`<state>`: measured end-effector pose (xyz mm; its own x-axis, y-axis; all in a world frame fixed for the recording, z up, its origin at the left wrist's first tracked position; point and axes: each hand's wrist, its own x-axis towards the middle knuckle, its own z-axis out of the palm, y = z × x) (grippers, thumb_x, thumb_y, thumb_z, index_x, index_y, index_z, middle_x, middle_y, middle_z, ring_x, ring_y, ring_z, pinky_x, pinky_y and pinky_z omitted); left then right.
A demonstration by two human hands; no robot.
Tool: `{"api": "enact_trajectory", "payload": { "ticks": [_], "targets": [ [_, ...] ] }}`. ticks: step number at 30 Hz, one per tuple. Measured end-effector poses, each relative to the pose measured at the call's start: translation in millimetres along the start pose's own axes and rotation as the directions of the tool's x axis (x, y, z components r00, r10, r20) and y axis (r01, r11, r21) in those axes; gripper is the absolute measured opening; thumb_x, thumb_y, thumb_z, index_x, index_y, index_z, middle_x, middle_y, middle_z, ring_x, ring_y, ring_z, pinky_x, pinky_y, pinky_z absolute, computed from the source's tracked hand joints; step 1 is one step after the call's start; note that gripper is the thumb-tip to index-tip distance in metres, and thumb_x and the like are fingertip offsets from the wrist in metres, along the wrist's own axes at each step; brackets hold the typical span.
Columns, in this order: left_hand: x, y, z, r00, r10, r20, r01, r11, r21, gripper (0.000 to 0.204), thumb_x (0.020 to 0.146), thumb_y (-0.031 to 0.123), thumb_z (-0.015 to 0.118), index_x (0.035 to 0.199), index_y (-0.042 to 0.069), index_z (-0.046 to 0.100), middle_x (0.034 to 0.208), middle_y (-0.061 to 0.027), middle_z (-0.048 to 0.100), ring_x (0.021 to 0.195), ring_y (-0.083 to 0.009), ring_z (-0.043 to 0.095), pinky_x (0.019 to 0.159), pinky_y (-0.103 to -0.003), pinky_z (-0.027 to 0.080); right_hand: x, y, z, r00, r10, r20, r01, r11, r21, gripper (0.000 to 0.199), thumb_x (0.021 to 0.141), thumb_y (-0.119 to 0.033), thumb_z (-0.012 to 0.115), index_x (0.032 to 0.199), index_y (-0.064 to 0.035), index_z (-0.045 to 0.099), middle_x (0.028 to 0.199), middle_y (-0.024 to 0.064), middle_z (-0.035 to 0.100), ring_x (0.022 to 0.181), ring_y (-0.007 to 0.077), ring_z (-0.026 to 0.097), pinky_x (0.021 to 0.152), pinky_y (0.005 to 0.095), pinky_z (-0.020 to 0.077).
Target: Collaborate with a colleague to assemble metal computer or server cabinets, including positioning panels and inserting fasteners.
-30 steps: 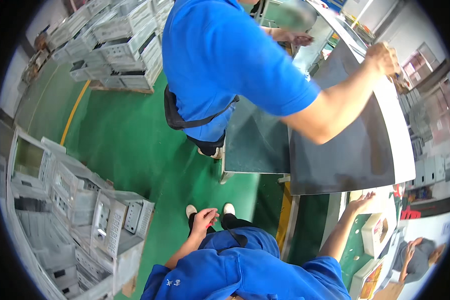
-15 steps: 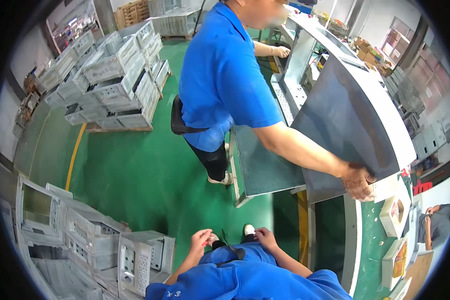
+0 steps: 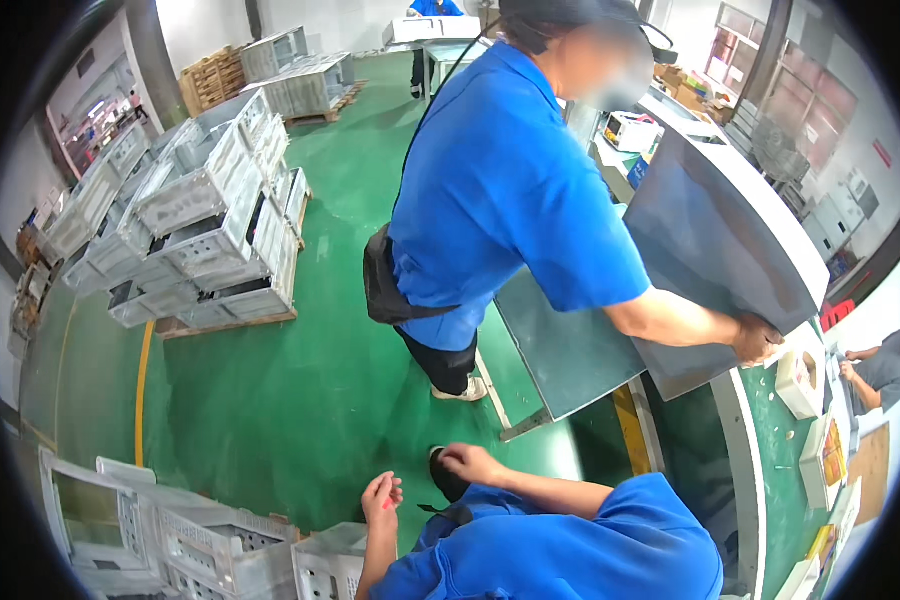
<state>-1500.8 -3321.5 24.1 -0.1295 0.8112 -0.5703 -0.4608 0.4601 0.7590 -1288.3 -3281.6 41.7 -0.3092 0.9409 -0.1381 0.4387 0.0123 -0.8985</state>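
Note:
My left hand (image 3: 382,498) is raised over the green floor, beside the grey metal casings. Its fingers are loosely curled and a little apart, and a small red spot shows on it; I cannot make out whether that is a mark or a scrap. My right hand (image 3: 470,465) hangs in front of my blue shirt, fingers loosely bent and slightly apart, with nothing visible in it. Neither hand touches a casing or the bench. In front of me a co-worker in blue holds the near corner of a large grey sheet-metal panel (image 3: 715,240), tilted over a dark-topped table (image 3: 575,350).
Grey metal casings (image 3: 195,540) stand close at the lower left. Others are stacked on a pallet (image 3: 230,323) farther left. White bins (image 3: 822,465) line the right side, near another seated person. A yellow floor line (image 3: 145,400) runs along the left.
My view has shifted and turned. My right hand has moved inward and my left hand is lower in view. The co-worker still holds the panel and leans farther right.

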Motion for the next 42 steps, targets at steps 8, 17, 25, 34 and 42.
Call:
{"api": "enact_trajectory", "payload": {
  "ticks": [8, 17, 25, 34, 42],
  "targets": [
    [135.1, 139.6, 27.2, 0.982, 0.138, 0.132, -0.134, 0.99, -0.037, 0.024, 0.078, 0.014, 0.055, 0.096, -0.001, 0.053, 0.078, -0.005, 0.057, 0.065, -0.0107, 0.053, 0.054, -0.022, 0.042, 170.2, -132.6, 40.8, 0.728, -0.685, -0.015, 0.683, 0.727, -0.069, 0.027, 0.074, -0.013, 0.055, 0.1, -0.0078, 0.049, 0.091, 0.0113, 0.048, 0.085, 0.0271, 0.05, 0.072, 0.035, 0.0428],
    [257.4, 278.8, 39.2, 0.932, 0.12, 0.342, -0.172, 0.977, 0.126, 0.031, 0.079, 0.015, 0.048, 0.106, 0.0, 0.049, 0.081, -0.002, 0.054, 0.072, -0.0102, 0.052, 0.063, -0.021, 0.043, 349.4, -184.4, 26.5, 0.815, -0.578, 0.045, 0.576, 0.816, 0.058, 0.02, 0.075, -0.009, 0.054, 0.095, -0.0093, 0.053, 0.092, 0.009, 0.048, 0.082, 0.0261, 0.051, 0.068, 0.033, 0.0445],
    [445.1, 322.9, 53.1, 0.755, -0.342, 0.559, 0.356, 0.93, 0.087, 0.032, 0.082, 0.02, 0.042, 0.108, 0.003, 0.047, 0.079, -0.0023, 0.053, 0.067, -0.0096, 0.051, 0.056, -0.022, 0.043, 489.1, -178.5, 9.8, 0.891, -0.384, -0.243, 0.392, 0.92, -0.018, 0.022, 0.074, -0.006, 0.056, 0.096, -0.0078, 0.053, 0.097, 0.0091, 0.05, 0.084, 0.0244, 0.052, 0.067, 0.0299, 0.0452],
    [606.8, 470.2, 137.2, 0.749, -0.415, 0.516, 0.277, 0.904, 0.325, 0.018, 0.082, 0.014, 0.05, 0.096, 0.002, 0.053, 0.072, -0.0034, 0.056, 0.057, -0.0088, 0.05, 0.048, -0.019, 0.04, 670.7, -183.4, -51.1, 0.731, 0.059, -0.68, 0.088, 0.98, 0.179, 0.024, 0.077, -0.009, 0.055, 0.1, -0.0015, 0.051, 0.09, 0.0075, 0.051, 0.073, 0.0132, 0.052, 0.065, 0.0248, 0.043],
    [721.4, 496.9, 279.8, 0.533, -0.577, 0.618, 0.283, 0.811, 0.513, 0.021, 0.082, 0.015, 0.052, 0.098, 0.002, 0.052, 0.073, -0.0041, 0.056, 0.057, -0.0092, 0.05, 0.05, -0.02, 0.039, 769.0, -131.1, -119.1, 0.447, 0.341, -0.827, 0.033, 0.918, 0.396, 0.02, 0.078, -0.008, 0.052, 0.097, -0.0011, 0.052, 0.086, 0.0083, 0.054, 0.075, 0.0129, 0.055, 0.065, 0.0246, 0.0449]
  ]
}}
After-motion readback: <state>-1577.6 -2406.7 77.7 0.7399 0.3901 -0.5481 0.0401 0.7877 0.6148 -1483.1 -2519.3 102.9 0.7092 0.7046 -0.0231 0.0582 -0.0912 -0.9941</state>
